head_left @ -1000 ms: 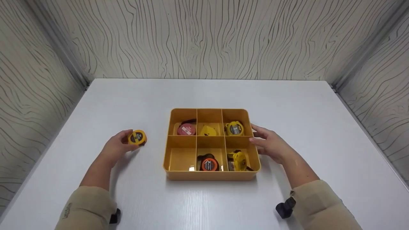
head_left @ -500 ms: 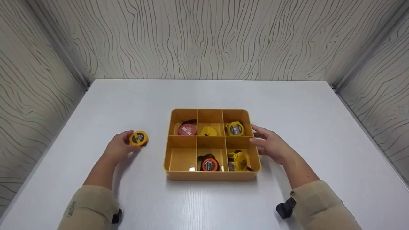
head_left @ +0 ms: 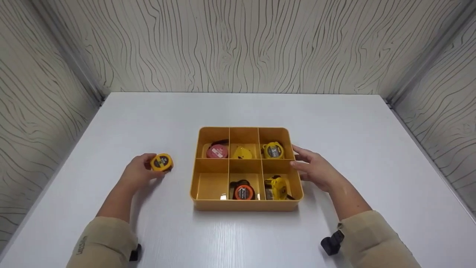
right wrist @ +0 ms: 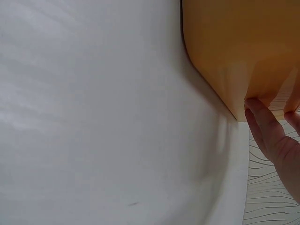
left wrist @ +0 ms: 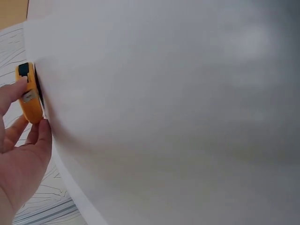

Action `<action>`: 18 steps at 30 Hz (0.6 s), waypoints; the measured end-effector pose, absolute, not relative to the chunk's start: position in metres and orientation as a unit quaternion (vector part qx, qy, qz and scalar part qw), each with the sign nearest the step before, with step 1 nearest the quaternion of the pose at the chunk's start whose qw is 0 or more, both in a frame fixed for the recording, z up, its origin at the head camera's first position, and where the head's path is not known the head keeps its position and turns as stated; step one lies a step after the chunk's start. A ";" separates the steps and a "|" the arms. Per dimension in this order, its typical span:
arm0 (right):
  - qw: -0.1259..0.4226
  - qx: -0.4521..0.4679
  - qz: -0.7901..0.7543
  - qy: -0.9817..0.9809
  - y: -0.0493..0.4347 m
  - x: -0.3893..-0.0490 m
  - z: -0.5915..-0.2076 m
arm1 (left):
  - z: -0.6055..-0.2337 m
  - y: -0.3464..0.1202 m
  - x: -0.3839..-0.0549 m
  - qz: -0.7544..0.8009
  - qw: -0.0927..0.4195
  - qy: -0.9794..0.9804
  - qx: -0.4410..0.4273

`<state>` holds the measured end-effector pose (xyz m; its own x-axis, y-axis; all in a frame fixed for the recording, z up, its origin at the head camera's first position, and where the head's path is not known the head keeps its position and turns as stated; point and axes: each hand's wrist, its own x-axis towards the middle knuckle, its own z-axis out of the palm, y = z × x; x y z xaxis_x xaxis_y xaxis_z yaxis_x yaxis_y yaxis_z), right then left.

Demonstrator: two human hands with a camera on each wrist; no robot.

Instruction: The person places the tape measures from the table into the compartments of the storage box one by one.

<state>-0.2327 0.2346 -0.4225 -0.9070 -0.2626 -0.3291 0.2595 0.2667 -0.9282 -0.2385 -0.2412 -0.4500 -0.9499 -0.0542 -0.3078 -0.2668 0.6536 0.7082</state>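
Left of the box, my left hand (head_left: 138, 172) pinches a yellow-orange tape measure (head_left: 162, 162) with a dark round label between thumb and fingers. The left wrist view shows this tape measure (left wrist: 31, 96) on edge, close to the white surface. My right hand (head_left: 316, 169) rests its fairly straight fingers against the right outer wall of a tan six-compartment box (head_left: 245, 205); its thumb is at the rim. Inside the box are a pink tape measure (head_left: 217, 151), a yellow one, a yellow-and-grey tape measure (head_left: 274, 150), an orange-and-black tape measure (head_left: 243, 192) and a yellow-and-black tape measure (head_left: 277, 188).
The box's front left compartment (head_left: 212, 184) holds nothing. A white table (head_left: 241, 108) lies beneath, with wood-grain patterned panels (head_left: 238, 44) behind it and at both sides. Black wrist cameras are strapped near both sleeves.
The left hand with the tape measure has shifted slightly right and a little toward the person. The right hand and the box have stayed in place.
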 end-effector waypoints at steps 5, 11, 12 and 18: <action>0.213 -0.008 -0.613 0.761 0.236 -0.232 -0.423 | -0.448 -0.240 -0.237 0.418 0.124 0.895 -0.099; 0.209 -0.008 -0.609 0.765 0.236 -0.232 -0.423 | -0.445 -0.237 -0.236 0.433 0.132 0.885 -0.106; 0.209 -0.009 -0.608 0.766 0.235 -0.232 -0.422 | -0.444 -0.237 -0.236 0.434 0.133 0.885 -0.105; 0.209 -0.005 -0.603 0.770 0.235 -0.232 -0.422 | -0.433 -0.234 -0.235 0.441 0.129 0.884 -0.089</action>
<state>-0.2321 0.2349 -0.4219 -0.9125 -0.2594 -0.3163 0.2452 0.2720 -0.9305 -0.2353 -0.2340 -0.4327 -0.9508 -0.0424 -0.3069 -0.2709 0.5947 0.7570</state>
